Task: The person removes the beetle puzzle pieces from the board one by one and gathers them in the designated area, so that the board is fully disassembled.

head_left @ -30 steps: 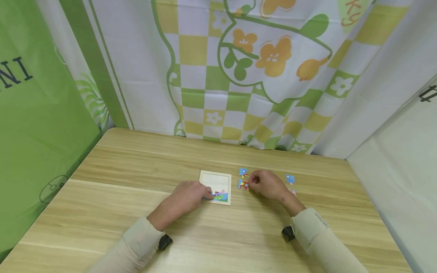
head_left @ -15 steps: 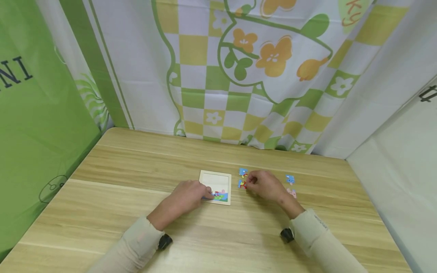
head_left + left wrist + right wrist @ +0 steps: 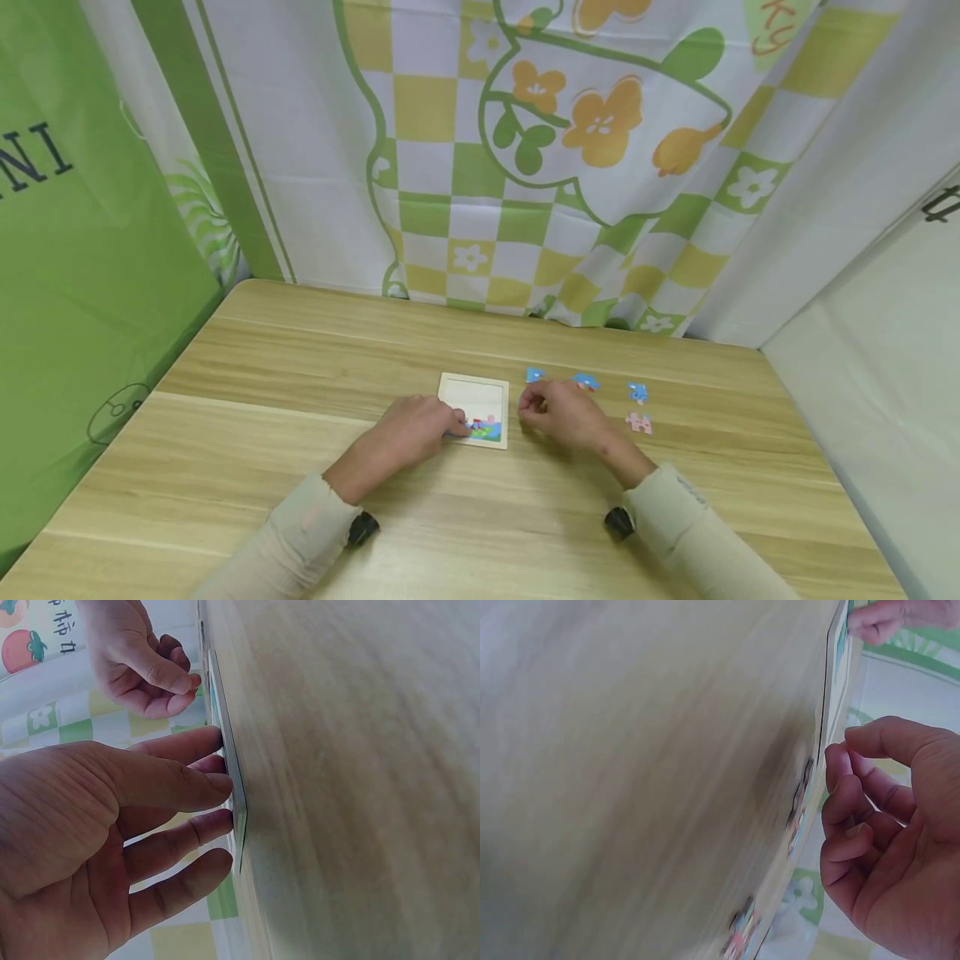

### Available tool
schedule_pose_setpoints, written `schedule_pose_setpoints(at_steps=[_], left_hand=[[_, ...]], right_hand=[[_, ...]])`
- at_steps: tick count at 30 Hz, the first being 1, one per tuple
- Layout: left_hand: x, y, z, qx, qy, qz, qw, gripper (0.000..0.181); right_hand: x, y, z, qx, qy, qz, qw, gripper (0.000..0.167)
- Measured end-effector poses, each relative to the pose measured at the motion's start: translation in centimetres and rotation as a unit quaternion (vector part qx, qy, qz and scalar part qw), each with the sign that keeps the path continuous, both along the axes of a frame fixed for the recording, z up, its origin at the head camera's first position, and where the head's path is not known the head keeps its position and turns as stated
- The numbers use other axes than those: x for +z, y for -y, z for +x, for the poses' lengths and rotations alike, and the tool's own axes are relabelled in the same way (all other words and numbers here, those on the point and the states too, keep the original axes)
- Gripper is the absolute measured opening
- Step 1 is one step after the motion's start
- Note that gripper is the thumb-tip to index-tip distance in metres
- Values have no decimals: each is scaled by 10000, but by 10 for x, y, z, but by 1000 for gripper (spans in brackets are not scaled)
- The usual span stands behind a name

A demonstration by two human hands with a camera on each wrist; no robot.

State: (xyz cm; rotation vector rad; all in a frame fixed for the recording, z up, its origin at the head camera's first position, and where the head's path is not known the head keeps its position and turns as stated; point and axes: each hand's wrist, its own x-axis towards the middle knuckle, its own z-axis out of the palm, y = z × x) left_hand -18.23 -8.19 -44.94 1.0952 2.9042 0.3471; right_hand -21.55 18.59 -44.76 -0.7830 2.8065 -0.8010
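Observation:
The left hand (image 3: 412, 429) rests at the lower left of a square wooden frame (image 3: 442, 386), its fingers over colourful puzzle pieces (image 3: 491, 431) in the bottom. In the left wrist view that hand (image 3: 142, 817) has relaxed, spread fingers touching the frame's edge (image 3: 238, 787). Just right of the frame is the right hand (image 3: 570, 415), thumb and fingertips drawn together. The right wrist view shows its thumb (image 3: 889, 739) against a fingertip; whether a piece lies between them cannot be told. A blue piece (image 3: 534, 375) lies behind this hand.
A blue-and-red piece (image 3: 586, 382), a blue piece (image 3: 637, 392) and a pink piece (image 3: 640, 422) lie behind and right of the right hand on the wooden table (image 3: 337, 333). A patterned curtain (image 3: 480, 175) hangs behind the table.
The right hand has moved left, closer to the frame, covering the place where a red-and-yellow piece showed. A blue-and-red piece behind it has come into view. The left hand has stayed put.

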Motion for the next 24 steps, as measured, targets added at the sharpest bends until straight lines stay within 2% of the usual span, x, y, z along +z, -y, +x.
schedule_pose_setpoints(at_steps=[4, 8, 13, 24], left_hand=[[1, 0, 0, 40, 52, 6, 10000, 49], [1, 0, 0, 25, 63, 76, 9999, 48], [0, 1, -1, -79, -11, 43, 10000, 49], [0, 1, -1, -224, -110, 58, 9997, 45]], right_hand=[[-4, 7, 2, 219, -109, -30, 9997, 2], [-7, 11, 5, 306, -30, 5, 9995, 3], [-6, 17, 9, 242, 121, -5, 9996, 10], [-8, 19, 10, 162, 50, 104, 9998, 15]])
